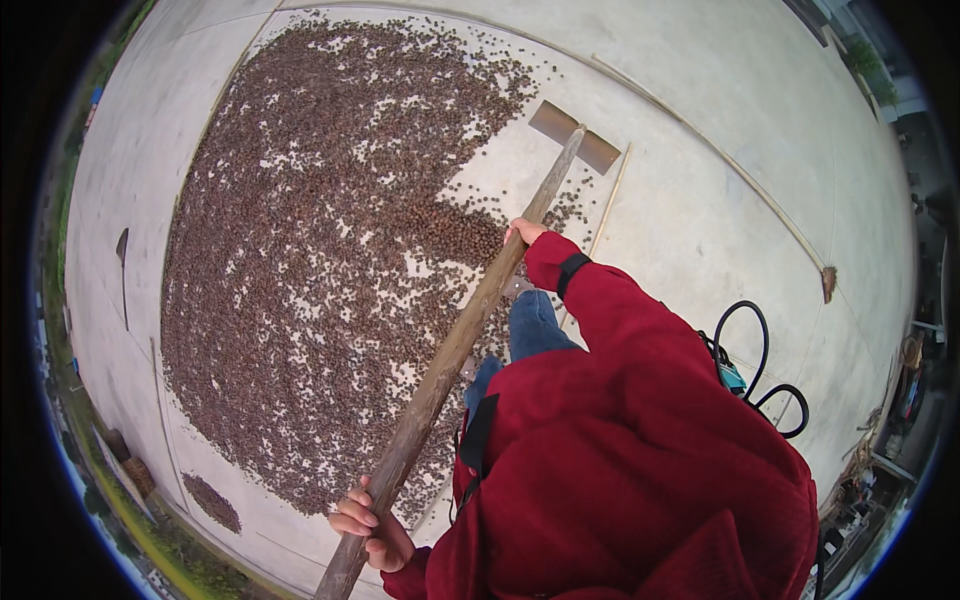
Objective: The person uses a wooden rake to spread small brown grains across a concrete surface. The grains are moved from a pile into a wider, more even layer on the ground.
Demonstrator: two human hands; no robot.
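Observation:
My left hand [373, 525] is closed round the lower part of a thick wooden handle [450, 352], close to my red sleeve. Further up the same handle, my right hand [525, 231] grips it, with a dark band round that cuff. At the handle's far end, a wide flat scraper blade [574, 136] rests on the concrete floor beside the edge of the spread. Many small round brown nuts or fruits [315, 225] lie scattered in a broad layer, with a thicker ridge left of my right hand. My jeans-clad legs stand at the layer's edge.
A thin stick [611, 199] lies right of the blade. Further right is a long pole [720, 154] with a brown end. A long-handled tool [123, 251] lies far left, near a small separate pile [211, 502]. Black cable loops [750, 360] show beside my body.

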